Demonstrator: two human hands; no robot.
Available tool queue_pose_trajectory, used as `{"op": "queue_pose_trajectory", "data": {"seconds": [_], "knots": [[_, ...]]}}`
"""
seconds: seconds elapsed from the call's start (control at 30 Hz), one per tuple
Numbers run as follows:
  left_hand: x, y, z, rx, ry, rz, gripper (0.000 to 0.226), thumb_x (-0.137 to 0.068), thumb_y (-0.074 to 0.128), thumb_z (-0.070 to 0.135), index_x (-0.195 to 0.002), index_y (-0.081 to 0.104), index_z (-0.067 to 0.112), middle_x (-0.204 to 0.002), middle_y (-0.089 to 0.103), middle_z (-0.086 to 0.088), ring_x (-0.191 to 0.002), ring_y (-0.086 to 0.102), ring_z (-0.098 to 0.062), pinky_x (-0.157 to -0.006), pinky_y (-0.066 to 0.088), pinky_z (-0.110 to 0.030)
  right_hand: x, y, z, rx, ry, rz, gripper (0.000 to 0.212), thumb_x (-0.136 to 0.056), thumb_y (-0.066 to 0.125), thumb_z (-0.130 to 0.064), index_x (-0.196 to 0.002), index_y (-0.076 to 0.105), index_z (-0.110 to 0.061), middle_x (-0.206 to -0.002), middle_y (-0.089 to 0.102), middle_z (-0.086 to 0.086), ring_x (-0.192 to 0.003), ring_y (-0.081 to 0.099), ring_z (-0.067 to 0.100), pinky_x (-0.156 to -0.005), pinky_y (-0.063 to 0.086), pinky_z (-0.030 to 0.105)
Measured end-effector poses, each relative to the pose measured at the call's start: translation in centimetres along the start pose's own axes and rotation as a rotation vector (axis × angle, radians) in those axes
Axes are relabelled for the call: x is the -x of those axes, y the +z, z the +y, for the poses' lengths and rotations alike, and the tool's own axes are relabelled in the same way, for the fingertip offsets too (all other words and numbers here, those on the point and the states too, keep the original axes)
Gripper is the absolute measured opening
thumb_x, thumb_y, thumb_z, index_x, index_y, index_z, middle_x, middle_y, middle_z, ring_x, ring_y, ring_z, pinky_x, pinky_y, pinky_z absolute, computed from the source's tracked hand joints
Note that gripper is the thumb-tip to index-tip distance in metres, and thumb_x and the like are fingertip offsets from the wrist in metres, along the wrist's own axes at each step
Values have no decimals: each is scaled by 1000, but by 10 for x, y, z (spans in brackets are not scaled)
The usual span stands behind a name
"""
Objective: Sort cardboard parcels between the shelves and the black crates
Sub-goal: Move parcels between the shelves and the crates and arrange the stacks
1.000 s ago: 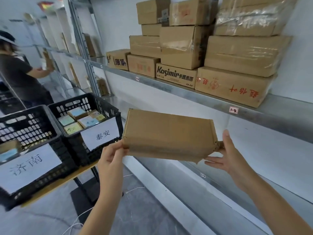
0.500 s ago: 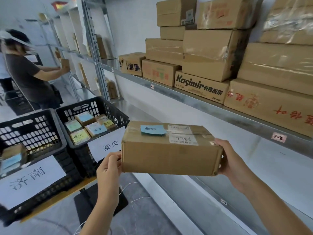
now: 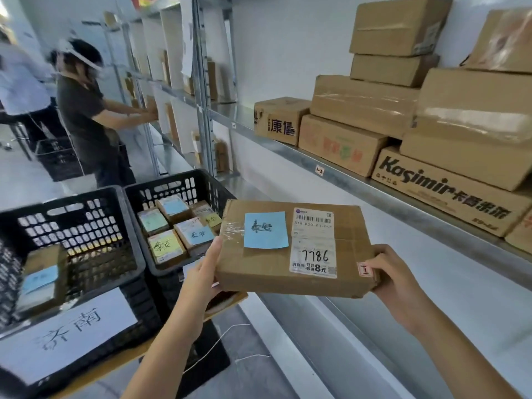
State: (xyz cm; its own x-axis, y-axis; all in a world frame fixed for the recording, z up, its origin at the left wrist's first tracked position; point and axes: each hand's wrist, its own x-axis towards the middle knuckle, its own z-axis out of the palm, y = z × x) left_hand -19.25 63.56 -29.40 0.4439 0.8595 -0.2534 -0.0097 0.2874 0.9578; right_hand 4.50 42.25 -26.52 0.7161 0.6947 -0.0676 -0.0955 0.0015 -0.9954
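While aloft, parcel (image 3: 259,272) between hands (image 3: 201,280) (image 3: 394,286) (label-up)

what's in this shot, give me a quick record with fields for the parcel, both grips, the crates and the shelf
parcel: flat cardboard box, held in front of the shelf, labelled face up
labels: blue note; white shipping label marked 7786
left grip: holds the parcel's left edge
right grip: holds its right corner
right crate: several small parcels with notes
left crate: one parcel visible, blue note
shelf: stacked cardboard boxes
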Motion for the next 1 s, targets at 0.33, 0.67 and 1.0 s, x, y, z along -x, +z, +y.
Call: {"op": "queue_pose_trajectory", "data": {"seconds": [0.33,0.67,1.0], "knots": [[-25,-66,18,14,151,80,67,-69,62,74,-113,63,24,-111,67,0,-108,63,-18,-102,50,-46,-64,91,1,-48,17,-69,41,-91,61,-34,-124,63,-11,-116,71,13,-101,69,27,-70,55,39],[-65,-134,37,-102,227,146,51,-77,62,74,-105,67,31,-100,73,10,-90,68,-3,-79,54,-27,-123,177,-10,115,139,-275,63,-65,75,-58,-115,72,-19,-107,76,5,-94,74,21,-69,56,33],[-143,-160,58,-168,293,318,17,-100,48,45,-99,65,47,-98,70,32,-97,62,14,-82,43,-19,-230,232,-19,9,109,-214,43,-81,72,-49,-113,71,-21,-107,76,5,-102,70,25,-91,54,46]]}}
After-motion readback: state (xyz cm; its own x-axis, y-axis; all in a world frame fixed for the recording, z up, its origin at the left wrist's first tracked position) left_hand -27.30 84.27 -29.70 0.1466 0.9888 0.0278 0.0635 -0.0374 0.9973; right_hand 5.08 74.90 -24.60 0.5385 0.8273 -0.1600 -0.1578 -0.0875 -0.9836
